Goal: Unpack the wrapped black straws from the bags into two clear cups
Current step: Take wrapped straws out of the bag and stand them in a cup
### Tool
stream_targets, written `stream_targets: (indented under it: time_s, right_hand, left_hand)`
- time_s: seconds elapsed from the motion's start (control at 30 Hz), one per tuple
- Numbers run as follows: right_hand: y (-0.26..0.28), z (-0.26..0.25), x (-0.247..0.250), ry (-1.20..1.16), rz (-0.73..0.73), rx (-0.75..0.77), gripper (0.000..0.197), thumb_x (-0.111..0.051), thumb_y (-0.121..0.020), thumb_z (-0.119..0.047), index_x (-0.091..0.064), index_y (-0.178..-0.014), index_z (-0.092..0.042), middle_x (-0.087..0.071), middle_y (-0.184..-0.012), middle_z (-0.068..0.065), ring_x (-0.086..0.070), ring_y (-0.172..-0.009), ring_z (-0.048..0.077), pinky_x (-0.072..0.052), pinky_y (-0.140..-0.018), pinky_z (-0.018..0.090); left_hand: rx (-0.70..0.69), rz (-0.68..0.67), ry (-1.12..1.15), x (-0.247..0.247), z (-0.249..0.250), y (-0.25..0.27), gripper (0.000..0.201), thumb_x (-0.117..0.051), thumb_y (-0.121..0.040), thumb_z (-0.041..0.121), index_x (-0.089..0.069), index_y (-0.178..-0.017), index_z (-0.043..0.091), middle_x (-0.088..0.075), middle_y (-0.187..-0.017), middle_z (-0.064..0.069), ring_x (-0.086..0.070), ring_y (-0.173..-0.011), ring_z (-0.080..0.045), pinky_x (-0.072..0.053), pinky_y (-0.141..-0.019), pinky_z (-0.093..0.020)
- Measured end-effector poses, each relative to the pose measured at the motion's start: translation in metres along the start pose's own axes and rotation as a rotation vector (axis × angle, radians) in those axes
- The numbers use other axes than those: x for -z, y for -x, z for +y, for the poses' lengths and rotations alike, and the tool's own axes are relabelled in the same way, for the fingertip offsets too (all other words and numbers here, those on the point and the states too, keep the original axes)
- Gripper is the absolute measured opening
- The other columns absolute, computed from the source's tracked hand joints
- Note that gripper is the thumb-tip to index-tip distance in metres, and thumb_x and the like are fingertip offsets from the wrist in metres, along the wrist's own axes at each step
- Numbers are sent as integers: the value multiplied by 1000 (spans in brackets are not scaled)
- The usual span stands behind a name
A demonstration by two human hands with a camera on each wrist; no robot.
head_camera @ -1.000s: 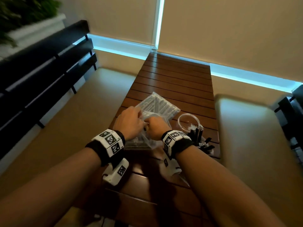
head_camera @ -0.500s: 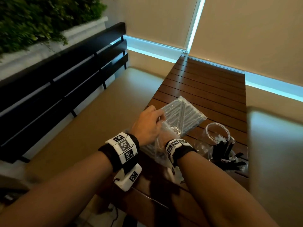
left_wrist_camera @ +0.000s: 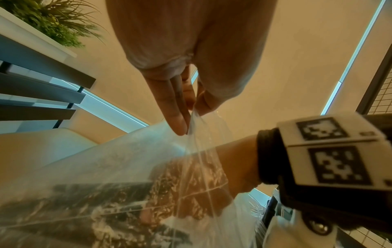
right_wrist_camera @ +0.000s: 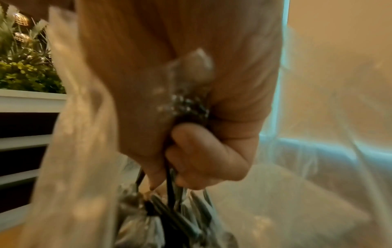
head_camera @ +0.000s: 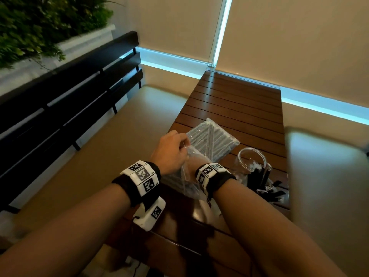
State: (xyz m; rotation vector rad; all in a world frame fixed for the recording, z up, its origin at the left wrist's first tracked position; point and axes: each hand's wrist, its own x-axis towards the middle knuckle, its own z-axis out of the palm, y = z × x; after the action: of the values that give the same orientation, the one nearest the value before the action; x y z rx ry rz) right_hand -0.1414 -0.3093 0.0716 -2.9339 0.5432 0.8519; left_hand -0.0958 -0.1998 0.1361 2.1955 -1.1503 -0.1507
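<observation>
Two clear bags of wrapped black straws lie on the slatted wooden table point(head_camera: 239, 100): a sealed far bag point(head_camera: 213, 136) and an open near bag point(head_camera: 185, 182). My left hand point(head_camera: 175, 148) pinches the edge of the near bag's mouth point(left_wrist_camera: 191, 120) and holds it up. Inside that bag, dimly visible through the plastic, is my right hand point(head_camera: 194, 162). In the right wrist view the right hand point(right_wrist_camera: 169, 167) grips a bundle of wrapped straws point(right_wrist_camera: 169, 209). A clear cup point(head_camera: 252, 162) stands just right of the bags, with black straws point(head_camera: 263, 182) at its near side.
Tan cushioned benches point(head_camera: 111, 148) run along both sides of the table. A black slatted backrest point(head_camera: 60, 100) and a planter with green foliage point(head_camera: 40, 23) are on the left. The table's far half point(head_camera: 239, 92) is bare wood. Beige blinds close off the back.
My right hand has gone from the bag's mouth into the bag and closed round straws. The left hand still pinches the mouth, now lifted. The head view has swung left.
</observation>
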Motion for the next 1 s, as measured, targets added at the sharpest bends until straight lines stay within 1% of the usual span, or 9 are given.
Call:
stream_targets:
  time_s: [0.13, 0.2, 0.3, 0.4, 0.47, 0.53, 0.67, 0.83, 1.0]
  right_hand:
    - [20, 8, 15, -84, 97, 68, 34, -68, -86, -27, -65, -115, -12, -64, -114, 7, -58, -115, 25, -44, -102, 37]
    - [32, 14, 22, -154, 122, 70, 33, -65, -88, -22, -62, -118, -10, -60, -109, 5, -57, -106, 19, -44, -96, 32]
    - [52, 27, 28, -186, 135, 26, 27, -57, -95, -19, -62, -118, -6, -63, -117, 13, -56, -103, 28, -43, -92, 33]
    - [63, 38, 31, -200, 106, 28, 28, -55, -98, -21, -61, -119, -5, -58, -106, 8, -53, -100, 26, -42, -92, 32]
    - [71, 44, 35, -199, 66, 9, 30, -54, -98, -24, -63, -118, -3, -62, -109, 10, -57, -102, 28, -44, -88, 32]
    - [76, 51, 38, -225, 77, -18, 31, -59, -96, -26, -64, -116, -4, -66, -112, 13, -61, -100, 29, -44, -79, 31]
    - [82, 66, 40, -308, 149, -52, 34, -70, -88, -35, -66, -108, -7, -66, -97, 9, -58, -81, 21, -45, -68, 29]
    - [91, 80, 41, -305, 107, -57, 37, -69, -90, -36, -64, -114, -9, -60, -93, 5, -56, -83, 20, -42, -71, 29]
    - [113, 95, 57, -257, 130, -86, 29, -69, -89, -40, -65, -104, -15, -62, -87, 0, -56, -80, 17, -42, -69, 29]
  left_hand:
    - [9, 4, 16, -4, 1, -4, 15, -61, -87, 8, -61, -85, 23, -53, -86, 5, -49, -74, -8, -35, -63, -16]
    - [25, 1, 22, -6, 1, -7, 12, -62, -86, 9, -65, -88, 20, -56, -87, 2, -52, -77, -12, -37, -65, -19]
    - [55, -4, 64, -11, -1, -14, 12, -63, -85, 9, -67, -89, 20, -61, -87, 1, -56, -79, -14, -38, -63, -19]
    - [82, -12, 91, -18, -1, -21, 13, -64, -85, 8, -67, -87, 20, -63, -86, 2, -58, -77, -12, -40, -60, -17]
    - [90, -18, 115, -22, 1, -24, 12, -63, -86, 8, -67, -88, 18, -64, -85, 3, -58, -76, -9, -40, -60, -17]
    - [86, -13, 128, -27, 4, -28, 11, -63, -87, 9, -68, -89, 19, -65, -86, 4, -58, -76, -9, -43, -63, -19]
    - [83, -20, 150, -36, 10, -34, 9, -66, -86, 12, -69, -91, 18, -67, -87, 2, -61, -80, -12, -49, -68, -23]
    - [97, -34, 167, -42, 11, -39, 5, -67, -87, 14, -68, -88, 20, -67, -84, 3, -64, -79, -16, -58, -74, -34]
    - [169, -49, 239, -49, 4, -48, 8, -68, -85, 19, -66, -80, 24, -70, -81, 5, -69, -77, -19, -61, -74, -43]
